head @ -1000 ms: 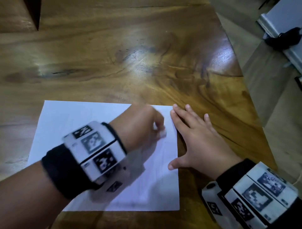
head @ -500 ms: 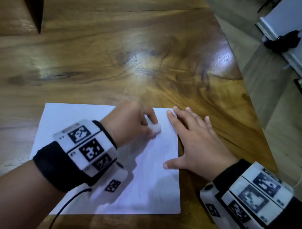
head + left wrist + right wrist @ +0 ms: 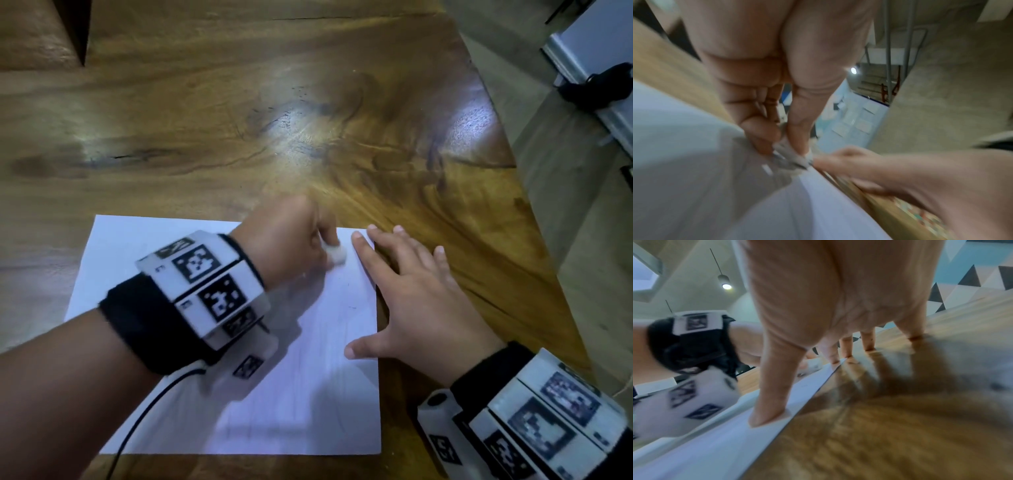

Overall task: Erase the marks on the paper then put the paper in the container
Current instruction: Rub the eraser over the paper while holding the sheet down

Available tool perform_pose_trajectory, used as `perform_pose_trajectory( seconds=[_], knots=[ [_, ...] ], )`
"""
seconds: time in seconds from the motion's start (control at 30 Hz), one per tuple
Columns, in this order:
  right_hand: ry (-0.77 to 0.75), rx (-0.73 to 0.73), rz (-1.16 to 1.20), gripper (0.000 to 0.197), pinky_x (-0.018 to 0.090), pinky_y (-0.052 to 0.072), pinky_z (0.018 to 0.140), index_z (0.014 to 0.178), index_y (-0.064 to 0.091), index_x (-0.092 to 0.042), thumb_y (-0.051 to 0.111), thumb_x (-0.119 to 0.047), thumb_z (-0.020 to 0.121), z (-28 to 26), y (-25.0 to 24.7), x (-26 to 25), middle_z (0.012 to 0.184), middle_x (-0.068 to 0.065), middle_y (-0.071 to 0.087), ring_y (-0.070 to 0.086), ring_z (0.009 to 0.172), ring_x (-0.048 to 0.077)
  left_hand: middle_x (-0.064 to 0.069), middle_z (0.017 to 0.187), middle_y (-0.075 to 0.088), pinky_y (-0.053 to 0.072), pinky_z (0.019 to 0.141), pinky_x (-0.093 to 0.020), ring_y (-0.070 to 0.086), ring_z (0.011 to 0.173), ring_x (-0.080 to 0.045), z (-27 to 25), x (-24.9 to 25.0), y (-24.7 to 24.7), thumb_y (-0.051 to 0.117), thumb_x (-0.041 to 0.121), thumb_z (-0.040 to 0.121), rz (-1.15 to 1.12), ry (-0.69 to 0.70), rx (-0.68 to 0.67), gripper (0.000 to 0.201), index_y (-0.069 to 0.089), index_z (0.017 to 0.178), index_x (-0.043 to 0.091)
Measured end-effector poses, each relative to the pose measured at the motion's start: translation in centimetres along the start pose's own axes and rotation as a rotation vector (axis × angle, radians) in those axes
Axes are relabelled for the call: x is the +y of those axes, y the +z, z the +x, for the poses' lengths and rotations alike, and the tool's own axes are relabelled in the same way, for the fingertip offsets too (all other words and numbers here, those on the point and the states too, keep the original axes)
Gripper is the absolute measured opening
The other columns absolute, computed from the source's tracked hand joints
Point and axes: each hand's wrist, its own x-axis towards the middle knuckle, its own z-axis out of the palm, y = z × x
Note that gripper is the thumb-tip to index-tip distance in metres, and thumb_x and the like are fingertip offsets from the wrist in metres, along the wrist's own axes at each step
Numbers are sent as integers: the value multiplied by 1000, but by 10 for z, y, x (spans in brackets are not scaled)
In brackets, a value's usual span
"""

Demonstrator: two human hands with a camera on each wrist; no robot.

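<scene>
The paper (image 3: 191, 246), a white sheet, lies flat on the wooden tabletop (image 3: 274, 120) directly below us, its long axis running from 9 o'clock to 3 o'clock and its short edges running 12 to 6. Faint pencil marks (image 3: 349, 301) show near its 3 o'clock edge, with fainter strokes toward the 5 o'clock corner; how many remain we cannot tell. At the 1 o'clock corner of the sheet we see the eraser (image 3: 337, 254), a small white block touching the paper. The left hand (image 3: 287, 243) pinches this eraser between thumb and curled fingertips, as the left wrist view confirms (image 3: 789, 154), and reaches across the sheet from 8 o'clock. The right hand (image 3: 411, 301) lies flat with fingers straight and spread, gripping nothing; its thumb (image 3: 768, 415) and index fingertip press on the 3 o'clock margin, while the remaining fingers rest on bare wood just beside the edge. The eraser and the index fingertip stand just beside each other.

We judge that erasing is in progress and that the visible marks lie at 5 to 6 o'clock of the eraser, between the two hands, nearer the left. The container is not in view, so we cannot say which way the sheet must travel.
</scene>
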Motion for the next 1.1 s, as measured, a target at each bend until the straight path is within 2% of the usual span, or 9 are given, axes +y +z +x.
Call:
perform_pose_trajectory(
  seconds=[0.13, 0.3, 0.4, 0.5, 0.6, 0.67, 0.83, 0.93, 1.1],
  knots=[
    [6, -1, -3, 129, 47, -9, 115, 146, -17, -36, 70, -70, 57, 0, -1, -1, 151, -21, -16, -22, 140, 10, 7, 61, 57, 35, 54, -18, 52, 61, -10, 11, 4, -2, 73, 19, 68, 1, -26, 124, 8, 69, 74, 16],
    [18, -6, 15, 129, 47, -8, 116, 147, -14, -36, 71, -69, 55, 0, -2, -2, 152, -20, -14, -21, 141, 9, 9, 57, 59, 35, 50, -9, 52, 55, -6, -10, 0, 1, 73, 26, 65, 114, 50, -213, 13, 70, 75, 19],
    [27, -9, 21, 129, 47, -7, 116, 147, -12, -36, 73, -68, 55, 0, -3, -4, 151, -20, -12, -20, 141, 9, 10, 63, 57, 35, 57, -22, 51, 64, -14, 3, 3, -3, 70, 24, 68, 90, 39, -40, 12, 68, 78, 18],
    [29, -12, 16, 130, 48, -6, 116, 147, -13, -36, 73, -68, 55, 1, -4, -5, 151, -19, -12, -20, 141, 9, 5, 67, 54, 29, 51, -22, 45, 63, -13, 2, 3, 2, 69, 22, 72, 84, 45, 78, 9, 66, 78, 17],
    [27, -16, 23, 130, 48, -6, 116, 147, -12, -36, 73, -68, 54, 1, -3, -4, 151, -19, -12, -19, 141, 9, 8, 61, 54, 32, 53, -10, 48, 58, -8, -22, -6, 11, 69, 26, 70, 102, 118, -96, 9, 66, 73, 18],
    [24, -12, 24, 130, 48, -5, 116, 147, -11, -36, 73, -68, 53, 1, -3, -4, 151, -19, -11, -18, 141, 9, 9, 61, 55, 35, 58, -11, 50, 59, -4, -29, -8, 12, 70, 31, 69, 119, 116, -212, 12, 67, 75, 21],
    [30, -15, 21, 130, 47, -7, 115, 147, -11, -36, 74, -67, 54, 1, -3, -5, 150, -20, -12, -19, 140, 9, 7, 66, 55, 31, 57, -21, 50, 69, -13, -2, -3, 1, 68, 24, 74, 98, 41, 40, 12, 64, 84, 20],
    [30, -15, 20, 130, 47, -7, 116, 147, -11, -36, 74, -67, 54, 1, -3, -5, 150, -20, -12, -19, 140, 8, 5, 69, 52, 27, 57, -20, 47, 73, -14, 1, -2, 4, 64, 16, 76, 144, 51, 80, 10, 63, 86, 18],
    [31, -15, 25, 131, 47, -6, 117, 147, -11, -37, 74, -68, 52, 0, -3, -4, 150, -21, -11, -18, 140, 8, 10, 60, 56, 35, 55, -14, 50, 59, -4, -28, -8, 6, 69, 32, 71, 99, 110, -177, 12, 64, 71, 21]
  ],
)
